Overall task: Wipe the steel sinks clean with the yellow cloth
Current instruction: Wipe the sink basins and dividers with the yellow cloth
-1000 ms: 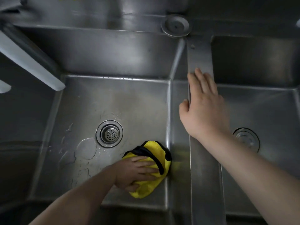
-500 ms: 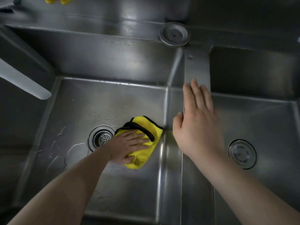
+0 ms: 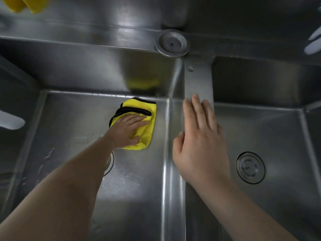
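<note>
Yellow cloth (image 3: 147, 110) lies flat under left hand (image 3: 129, 130), fingers straight, pressing; right hand (image 3: 199, 145) relaxed

The left forearm (image 3: 74, 180) is covering most of the left drain (image 3: 109, 162). The left hand (image 3: 128, 130) is hiding the middle of the cloth (image 3: 147, 122). The top edge is cutting off yellow items (image 3: 26, 4), too little showing to identify.

i can read no text, label, brand, number or sign anywhere from here. the steel divider (image 3: 198, 80) between the two basins is bare metal, and the round cap (image 3: 172, 43) just behind it carries no marking i can make out.
</note>
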The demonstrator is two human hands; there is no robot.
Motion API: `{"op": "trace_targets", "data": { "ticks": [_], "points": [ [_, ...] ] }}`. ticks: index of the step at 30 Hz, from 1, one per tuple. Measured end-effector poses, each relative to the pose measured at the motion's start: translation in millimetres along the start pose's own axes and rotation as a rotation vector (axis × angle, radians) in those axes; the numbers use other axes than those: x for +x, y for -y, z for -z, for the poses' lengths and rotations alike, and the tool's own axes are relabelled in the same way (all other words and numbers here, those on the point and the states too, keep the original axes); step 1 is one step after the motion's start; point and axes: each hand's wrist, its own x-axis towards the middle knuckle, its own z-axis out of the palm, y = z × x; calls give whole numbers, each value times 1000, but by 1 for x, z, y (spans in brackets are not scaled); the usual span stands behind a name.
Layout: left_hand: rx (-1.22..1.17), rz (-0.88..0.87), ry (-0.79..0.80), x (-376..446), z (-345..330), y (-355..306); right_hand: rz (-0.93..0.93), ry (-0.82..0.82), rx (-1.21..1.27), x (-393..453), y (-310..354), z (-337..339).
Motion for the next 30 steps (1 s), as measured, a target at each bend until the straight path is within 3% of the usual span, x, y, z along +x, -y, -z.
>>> {"op": "trace_targets", "data": {
  "ticks": [4, 9, 11, 16, 30],
  "points": [
    [-151, 179, -124, 17, 1, -3, -2, 14, -11, 0, 0, 0],
    [-350, 587, -367, 47, 1, -22, 5, 25, -11, 0, 0, 1],
    [-304, 644, -354, 53, 0, -31, 0, 25, -4, 0, 0, 2],
    [-73, 551, -176, 28, -7, -45, 8, 42, -3, 0, -1, 2],
    [17, 365, -71, -67, -44, -102, 2, 67, 30, 0, 1, 5]
  ]
}}
